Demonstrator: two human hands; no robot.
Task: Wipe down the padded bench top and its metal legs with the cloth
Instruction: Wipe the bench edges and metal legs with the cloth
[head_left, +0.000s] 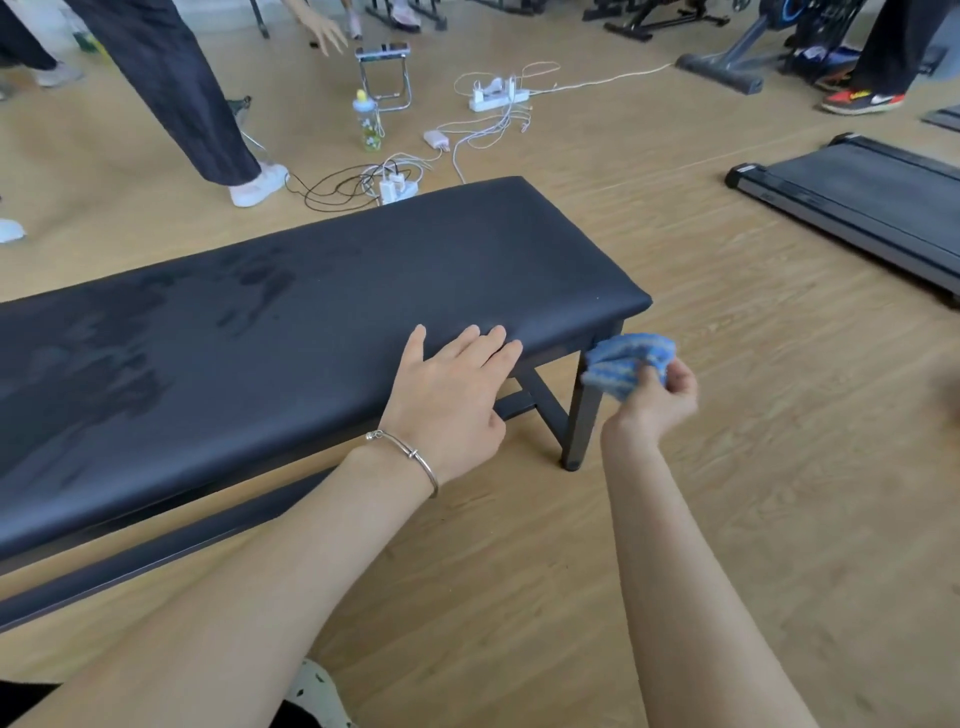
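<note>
Black padded table top (311, 322): spans 9 to 2 o'clock; darker smears on left half.
Left hand (447, 395): fingers straight, slightly spread, resting flat on near edge.
Metal leg (582, 415): upright under right corner.
Cloth (626, 364): blue, bunched, against leg's upper end.
Right hand (660, 400): 3 o'clock of left hand, pinching cloth.

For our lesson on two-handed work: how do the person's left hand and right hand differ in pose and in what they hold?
The left hand lies flat and empty, fingers straight, on the bench top at its near edge; the right hand is curled round the blue cloth at the top of a metal leg. The left wrist wears a bracelet; the right is bare. Both are at one end of the bench.
</note>
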